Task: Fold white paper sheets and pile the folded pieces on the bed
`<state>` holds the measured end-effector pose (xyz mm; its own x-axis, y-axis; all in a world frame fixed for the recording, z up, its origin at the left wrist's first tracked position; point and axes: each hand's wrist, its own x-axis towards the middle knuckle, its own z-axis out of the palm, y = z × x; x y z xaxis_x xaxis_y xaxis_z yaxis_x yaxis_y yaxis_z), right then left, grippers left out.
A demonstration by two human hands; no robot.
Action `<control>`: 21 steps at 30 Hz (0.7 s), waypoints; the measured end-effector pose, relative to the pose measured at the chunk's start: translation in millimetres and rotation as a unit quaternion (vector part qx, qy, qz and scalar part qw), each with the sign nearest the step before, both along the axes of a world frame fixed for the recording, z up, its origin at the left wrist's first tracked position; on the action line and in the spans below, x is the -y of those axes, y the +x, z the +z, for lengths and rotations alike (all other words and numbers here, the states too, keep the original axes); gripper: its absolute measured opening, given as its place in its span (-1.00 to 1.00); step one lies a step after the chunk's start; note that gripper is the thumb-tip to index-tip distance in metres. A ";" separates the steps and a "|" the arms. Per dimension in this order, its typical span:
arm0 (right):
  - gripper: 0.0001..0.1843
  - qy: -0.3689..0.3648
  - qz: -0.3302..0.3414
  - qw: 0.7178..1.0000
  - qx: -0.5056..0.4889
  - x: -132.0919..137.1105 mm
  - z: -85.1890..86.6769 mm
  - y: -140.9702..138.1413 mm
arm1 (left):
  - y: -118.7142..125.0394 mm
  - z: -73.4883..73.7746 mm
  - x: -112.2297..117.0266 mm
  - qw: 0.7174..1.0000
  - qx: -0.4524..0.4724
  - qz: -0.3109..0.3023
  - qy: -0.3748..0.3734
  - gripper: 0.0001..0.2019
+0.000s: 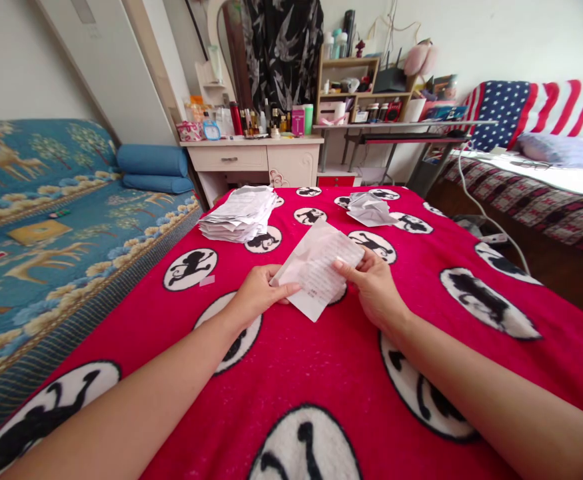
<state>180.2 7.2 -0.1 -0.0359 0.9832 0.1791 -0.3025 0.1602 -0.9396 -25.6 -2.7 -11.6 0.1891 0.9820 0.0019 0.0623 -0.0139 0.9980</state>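
Both my hands hold one white printed paper slip [316,269] just above a red blanket [331,373] with black monkey figures in white circles. My left hand [257,292] pinches the slip's left edge, thumb on top. My right hand [374,283] grips its right side with closed fingers. A thick stack of similar slips [240,215] lies further away to the left. A small crumpled heap of paper [370,208] lies further away to the right.
A blue patterned bed [46,220] with blue bolsters runs along the left. A white dresser [254,160] crowded with bottles and a desk with shelves [371,107] stand at the back. A flag-patterned bed [536,133] and a white cable [476,207] are on the right.
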 end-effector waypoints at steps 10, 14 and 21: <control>-0.50 -0.071 0.063 0.995 0.043 6.7 -1.5 -11.4 | 4.2 4.4 2.7 0.994 0.091 0.017 -0.058 -0.63; -0.61 -0.058 0.017 0.990 0.125 -7.8 0.9 7.2 | 4.6 9.2 5.7 0.997 0.056 -0.020 -0.057 -0.62; -0.63 -0.041 0.216 0.928 0.301 -23.4 10.6 36.8 | 1.8 3.3 -0.4 0.995 0.082 0.025 -0.050 -0.44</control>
